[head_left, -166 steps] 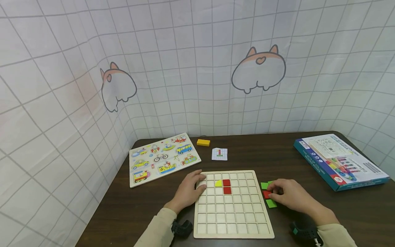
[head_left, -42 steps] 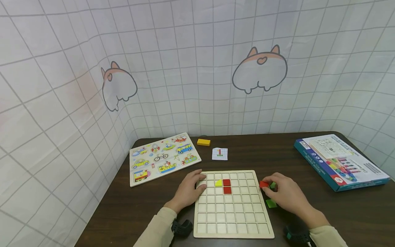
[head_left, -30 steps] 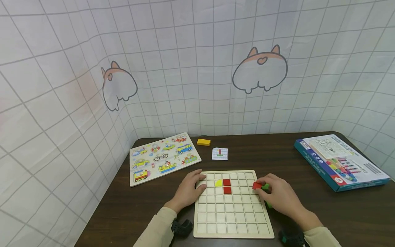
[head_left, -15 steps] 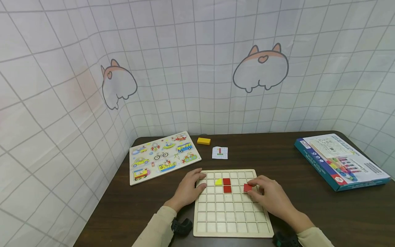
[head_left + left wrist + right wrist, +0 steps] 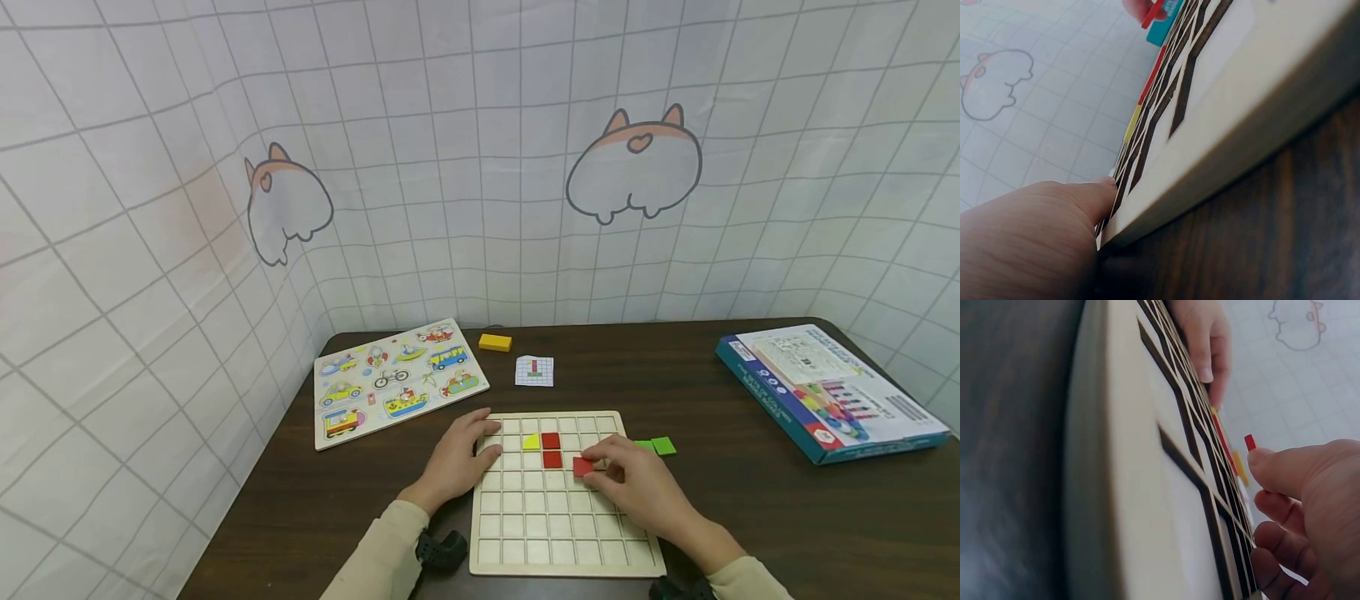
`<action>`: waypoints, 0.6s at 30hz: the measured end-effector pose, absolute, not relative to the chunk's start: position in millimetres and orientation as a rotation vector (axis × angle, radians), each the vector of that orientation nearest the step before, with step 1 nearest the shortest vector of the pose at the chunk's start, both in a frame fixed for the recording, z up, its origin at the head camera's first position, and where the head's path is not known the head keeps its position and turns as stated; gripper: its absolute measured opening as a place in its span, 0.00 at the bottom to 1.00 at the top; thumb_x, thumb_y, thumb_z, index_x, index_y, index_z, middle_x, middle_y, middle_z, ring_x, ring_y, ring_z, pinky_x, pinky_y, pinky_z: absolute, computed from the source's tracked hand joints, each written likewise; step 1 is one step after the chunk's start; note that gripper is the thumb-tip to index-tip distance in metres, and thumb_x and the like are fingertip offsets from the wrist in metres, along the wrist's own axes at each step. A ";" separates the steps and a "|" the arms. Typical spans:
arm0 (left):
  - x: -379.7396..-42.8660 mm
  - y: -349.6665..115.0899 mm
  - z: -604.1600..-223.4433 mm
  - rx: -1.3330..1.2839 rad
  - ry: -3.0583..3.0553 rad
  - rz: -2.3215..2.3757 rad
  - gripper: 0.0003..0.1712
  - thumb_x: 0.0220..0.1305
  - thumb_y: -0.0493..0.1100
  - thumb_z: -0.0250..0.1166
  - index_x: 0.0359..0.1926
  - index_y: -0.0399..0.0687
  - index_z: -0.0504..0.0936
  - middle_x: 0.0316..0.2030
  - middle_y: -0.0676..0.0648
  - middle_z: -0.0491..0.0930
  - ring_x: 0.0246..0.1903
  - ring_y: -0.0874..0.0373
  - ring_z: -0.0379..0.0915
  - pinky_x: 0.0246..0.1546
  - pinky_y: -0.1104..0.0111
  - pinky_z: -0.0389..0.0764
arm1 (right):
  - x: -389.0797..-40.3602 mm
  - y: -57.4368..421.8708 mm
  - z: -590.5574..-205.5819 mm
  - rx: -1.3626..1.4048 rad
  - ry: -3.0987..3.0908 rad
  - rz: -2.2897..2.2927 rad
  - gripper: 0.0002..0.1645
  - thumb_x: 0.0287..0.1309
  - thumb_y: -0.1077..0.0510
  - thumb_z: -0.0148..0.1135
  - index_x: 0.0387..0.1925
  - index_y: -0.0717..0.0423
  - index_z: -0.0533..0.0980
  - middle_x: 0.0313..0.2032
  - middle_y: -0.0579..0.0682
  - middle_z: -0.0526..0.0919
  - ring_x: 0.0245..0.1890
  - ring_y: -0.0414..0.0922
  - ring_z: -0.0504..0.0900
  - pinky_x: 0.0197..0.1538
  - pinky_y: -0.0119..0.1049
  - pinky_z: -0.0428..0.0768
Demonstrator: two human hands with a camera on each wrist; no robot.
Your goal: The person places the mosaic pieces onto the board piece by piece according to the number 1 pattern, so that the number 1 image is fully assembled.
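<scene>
A cream grid board (image 5: 525, 529) lies on the dark table. On it are a yellow piece (image 5: 531, 442) with one rounded corner and two red square tiles (image 5: 552, 460), one below the other. My right hand (image 5: 645, 487) pinches another red square tile (image 5: 582, 467) between thumb and fingers, over the board just right of the placed reds. The right wrist view shows this tile (image 5: 1250, 442) edge-on, above the board's surface. My left hand (image 5: 453, 458) rests on the board's upper left edge, fingers fairly straight. Green tiles (image 5: 664, 446) lie right of the board, partly hidden by my right hand.
A small card (image 5: 534, 372) with a printed grid pattern lies behind the board. Further back is a yellow block (image 5: 495, 342). A vehicle picture board (image 5: 401, 383) is at back left, and a flat blue-and-white box (image 5: 832, 392) at right.
My right hand has picked the red tile from beside the green ones and carried it left over the board. My left hand has stayed at the board's edge.
</scene>
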State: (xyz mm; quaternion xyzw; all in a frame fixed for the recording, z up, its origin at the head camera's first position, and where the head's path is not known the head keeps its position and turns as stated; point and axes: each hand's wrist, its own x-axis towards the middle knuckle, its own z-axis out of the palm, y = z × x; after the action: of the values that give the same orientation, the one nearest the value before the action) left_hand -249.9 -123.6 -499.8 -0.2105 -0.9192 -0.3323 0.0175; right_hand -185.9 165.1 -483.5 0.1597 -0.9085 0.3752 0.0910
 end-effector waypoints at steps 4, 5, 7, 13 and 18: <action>-250.2 -123.3 -499.8 -0.654 -2.859 -1.032 0.21 0.69 0.50 0.62 0.61 0.51 0.78 0.70 0.48 0.63 0.70 0.47 0.56 0.67 0.50 0.64 | -184.6 161.8 -484.4 0.476 -2.712 1.128 0.14 0.52 0.55 0.74 0.43 0.44 0.84 0.38 0.35 0.80 0.26 0.34 0.71 0.27 0.27 0.72; -250.2 -123.2 -499.8 -0.654 -2.859 -1.031 0.21 0.69 0.50 0.62 0.61 0.51 0.78 0.70 0.48 0.63 0.70 0.47 0.56 0.67 0.50 0.64 | -184.3 161.1 -484.6 0.479 -2.715 1.126 0.14 0.52 0.55 0.74 0.43 0.44 0.84 0.38 0.35 0.80 0.26 0.34 0.71 0.27 0.27 0.72; -250.3 -123.2 -499.6 -0.654 -2.860 -1.031 0.22 0.69 0.50 0.62 0.61 0.51 0.78 0.70 0.48 0.63 0.70 0.47 0.55 0.67 0.50 0.64 | -184.0 159.8 -485.3 0.487 -2.720 1.112 0.14 0.52 0.55 0.74 0.43 0.44 0.84 0.38 0.35 0.79 0.26 0.34 0.71 0.27 0.27 0.72; -250.7 -123.1 -500.0 -0.646 -2.864 -1.030 0.21 0.69 0.50 0.62 0.61 0.51 0.78 0.70 0.48 0.63 0.70 0.47 0.56 0.67 0.50 0.64 | -184.2 156.3 -488.3 0.524 -2.694 1.097 0.14 0.52 0.55 0.74 0.42 0.44 0.84 0.37 0.35 0.79 0.26 0.33 0.70 0.27 0.26 0.71; -251.0 -122.9 -499.8 -0.646 -2.867 -1.032 0.22 0.69 0.50 0.62 0.61 0.51 0.78 0.70 0.48 0.63 0.70 0.47 0.56 0.67 0.50 0.64 | -184.2 151.6 -490.9 0.558 -2.659 1.108 0.14 0.52 0.55 0.74 0.42 0.43 0.84 0.37 0.33 0.79 0.27 0.33 0.70 0.28 0.27 0.70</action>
State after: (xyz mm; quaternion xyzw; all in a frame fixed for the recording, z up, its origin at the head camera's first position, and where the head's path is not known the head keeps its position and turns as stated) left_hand -251.0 -122.9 -499.8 -0.2073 -0.9204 -0.3312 0.0133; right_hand -184.2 151.6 -490.9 0.1890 -0.9014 0.3756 0.1033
